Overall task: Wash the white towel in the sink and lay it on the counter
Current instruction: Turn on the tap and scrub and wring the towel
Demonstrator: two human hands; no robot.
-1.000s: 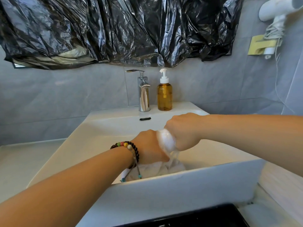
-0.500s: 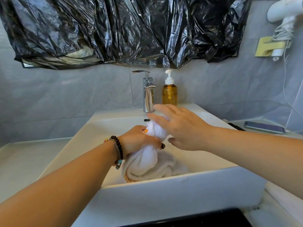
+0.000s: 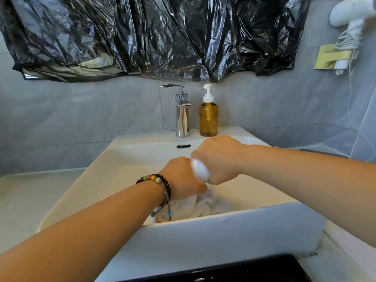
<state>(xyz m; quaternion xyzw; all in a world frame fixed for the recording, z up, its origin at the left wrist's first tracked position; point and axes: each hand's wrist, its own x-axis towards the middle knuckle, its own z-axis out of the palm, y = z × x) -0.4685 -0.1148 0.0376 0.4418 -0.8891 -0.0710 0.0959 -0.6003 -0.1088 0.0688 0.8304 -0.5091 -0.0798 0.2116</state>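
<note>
At the centre of the frame, the left hand [image 3: 183,178] and right hand [image 3: 218,159] both grip the white towel [image 3: 200,169], fists close together. Its loose end lies bunched in the sink [image 3: 126,165] below them.

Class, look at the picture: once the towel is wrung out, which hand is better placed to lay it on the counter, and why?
Probably the left hand: bare grey counter lies open on its side, and it already grips the twisted white towel, as does the right hand.

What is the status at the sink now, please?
Left hand and right hand both grip the white towel, twisted over the sink. Towel's tail lies in the basin. Nothing in the way.
</note>
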